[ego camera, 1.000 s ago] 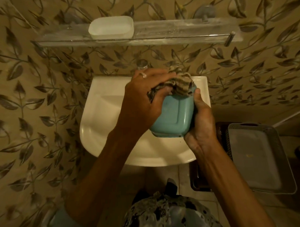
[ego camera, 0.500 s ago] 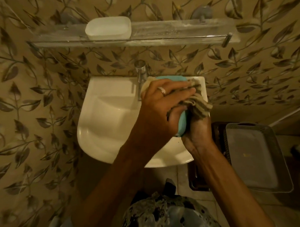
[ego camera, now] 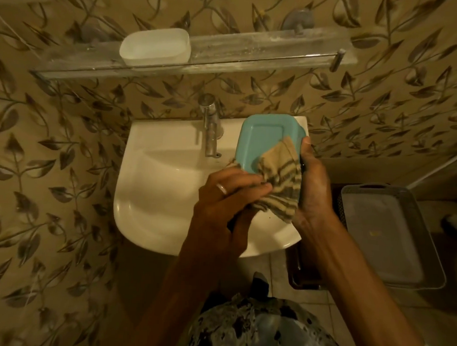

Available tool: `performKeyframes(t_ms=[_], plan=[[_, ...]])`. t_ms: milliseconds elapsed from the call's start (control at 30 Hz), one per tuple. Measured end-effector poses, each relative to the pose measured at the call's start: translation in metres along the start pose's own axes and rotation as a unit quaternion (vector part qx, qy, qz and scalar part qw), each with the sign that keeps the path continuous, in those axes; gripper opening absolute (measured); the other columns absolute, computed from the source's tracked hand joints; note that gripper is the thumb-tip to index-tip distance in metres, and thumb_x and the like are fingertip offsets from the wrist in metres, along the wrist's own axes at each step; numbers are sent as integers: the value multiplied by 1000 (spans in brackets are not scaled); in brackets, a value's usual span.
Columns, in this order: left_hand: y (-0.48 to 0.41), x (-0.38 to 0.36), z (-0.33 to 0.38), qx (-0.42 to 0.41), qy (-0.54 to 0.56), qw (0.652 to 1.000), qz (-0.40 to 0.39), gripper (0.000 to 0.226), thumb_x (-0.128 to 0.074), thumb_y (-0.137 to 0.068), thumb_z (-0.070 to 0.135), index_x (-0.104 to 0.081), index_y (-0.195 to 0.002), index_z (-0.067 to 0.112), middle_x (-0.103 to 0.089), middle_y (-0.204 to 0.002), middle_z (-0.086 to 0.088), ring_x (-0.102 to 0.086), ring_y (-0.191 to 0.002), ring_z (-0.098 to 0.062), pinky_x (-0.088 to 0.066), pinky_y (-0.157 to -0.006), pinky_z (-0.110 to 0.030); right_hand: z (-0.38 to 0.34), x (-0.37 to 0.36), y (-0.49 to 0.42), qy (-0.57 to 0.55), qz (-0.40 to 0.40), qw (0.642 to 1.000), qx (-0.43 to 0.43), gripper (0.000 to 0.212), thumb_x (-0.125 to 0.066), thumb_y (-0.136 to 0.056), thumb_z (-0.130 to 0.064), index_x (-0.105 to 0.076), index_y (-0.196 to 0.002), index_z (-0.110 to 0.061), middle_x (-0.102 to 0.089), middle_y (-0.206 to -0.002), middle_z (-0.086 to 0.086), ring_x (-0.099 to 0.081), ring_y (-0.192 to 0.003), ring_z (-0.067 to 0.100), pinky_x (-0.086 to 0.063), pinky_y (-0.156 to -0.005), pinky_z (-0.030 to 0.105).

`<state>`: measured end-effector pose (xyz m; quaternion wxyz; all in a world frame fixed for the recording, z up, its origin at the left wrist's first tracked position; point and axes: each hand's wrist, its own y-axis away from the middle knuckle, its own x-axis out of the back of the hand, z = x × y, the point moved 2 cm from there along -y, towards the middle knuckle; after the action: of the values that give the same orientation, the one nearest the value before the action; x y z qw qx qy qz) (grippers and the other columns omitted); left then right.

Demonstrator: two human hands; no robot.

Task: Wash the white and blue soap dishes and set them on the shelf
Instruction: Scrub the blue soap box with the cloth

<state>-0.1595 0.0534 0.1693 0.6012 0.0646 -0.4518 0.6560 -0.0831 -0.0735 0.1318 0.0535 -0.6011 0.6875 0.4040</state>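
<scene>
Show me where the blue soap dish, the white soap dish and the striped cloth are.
blue soap dish [ego camera: 262,139]: head view, on the flat face turned toward the camera.
white soap dish [ego camera: 154,48]: head view, on the middle of its body.
striped cloth [ego camera: 280,178]: head view, on the striped part draped over the dish.

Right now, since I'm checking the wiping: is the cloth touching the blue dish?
Touching. The head view shows the cloth lying over a corner of the blue dish with no gap, gripped by the left hand.

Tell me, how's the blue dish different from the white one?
The white soap dish sits on the shelf; the right hand holds the blue soap dish over the sink. A striped cloth lies on the blue one, nothing on the white. Both are rounded rectangles.
</scene>
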Motion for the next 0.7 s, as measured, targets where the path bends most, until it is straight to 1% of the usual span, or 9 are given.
performKeyframes(t_ms=[67, 133, 200, 267, 400, 500, 567, 633, 700], plan=[[-3, -2, 1, -3, -12, 1000, -6, 22, -61, -84, 6, -70, -105, 6, -63, -111, -4, -54, -111, -24, -50, -88, -46, 3, 0, 2, 8, -10, 1000, 7, 59, -36, -98, -49, -55, -129, -2, -61, -125, 26, -59, -116, 39, -46, -100, 53], [-18, 0, -5, 25, -27, 999, -7, 25, -61, -84, 3, -68, -107, 6, -63, -112, -12, -54, -109, -25, -50, -88, -46, 6, 0, 3, 40, -16, 999, 32, 55, -35, -99, -47, -61, -122, -5, -70, -111, 18, -69, -101, 30, -56, -83, 43], [-36, 6, -15, 78, -43, 996, 8, 28, -62, -82, 1, -67, -109, 5, -60, -113, -14, -54, -106, -26, -49, -91, -32, 7, -1, 3, 48, -19, 997, 53, 46, -37, -100, -44, -65, -114, -11, -74, -102, 11, -72, -90, 25, -59, -72, 39], [-45, 11, -23, 115, -51, 992, 27, 28, -63, -81, 2, -67, -109, 6, -61, -112, -13, -54, -104, -26, -41, -88, -16, 3, -1, 1, 44, -8, 997, 69, 39, -40, -99, -42, -66, -109, -15, -74, -101, 10, -71, -90, 25, -59, -75, 43], [-23, 10, -20, 107, -34, 993, 24, 28, -64, -82, 2, -67, -110, 7, -59, -112, -13, -54, -105, -24, -43, -86, -8, -4, 0, -3, 33, -6, 997, 76, 41, -41, -98, -43, -64, -116, -14, -70, -111, 15, -68, -101, 31, -56, -85, 50], [-3, 1, -5, 71, -11, 997, 18, 26, -64, -82, 11, -69, -108, 9, -59, -110, -6, -54, -106, -24, -51, -86, -27, -2, 3, -2, 44, -7, 995, 84, 46, -39, -99, -42, -61, -121, -8, -70, -111, 18, -67, -103, 34, -56, -86, 48], [-8, -6, 1, 45, -5, 999, 10, 28, -65, -80, 11, -70, -107, 10, -60, -110, -8, -54, -105, -26, -52, -83, -39, 4, 8, -2, 54, -24, 995, 80, 41, -37, -102, -36, -63, -111, -7, -75, -96, 10, -72, -91, 26, -60, -72, 36], [-22, -12, 2, 34, -11, 999, 6, 32, -68, -77, 7, -69, -109, 9, -60, -112, -11, -54, -106, -27, -51, -86, -43, 16, 13, -2, 66, -30, 995, 71, 32, -36, -102, -26, -65, -97, -13, -75, -80, -1, -71, -80, 18, -58, -62, 28], [-40, -15, -3, 33, -8, 999, 16, 34, -69, -77, 5, -68, -111, 7, -60, -113, -13, -54, -106, -27, -49, -91, -46, 25, 14, 1, 67, -22, 996, 46, 31, -39, -100, -31, -67, -94, -18, -75, -83, -1, -69, -83, 20, -58, -64, 31]])
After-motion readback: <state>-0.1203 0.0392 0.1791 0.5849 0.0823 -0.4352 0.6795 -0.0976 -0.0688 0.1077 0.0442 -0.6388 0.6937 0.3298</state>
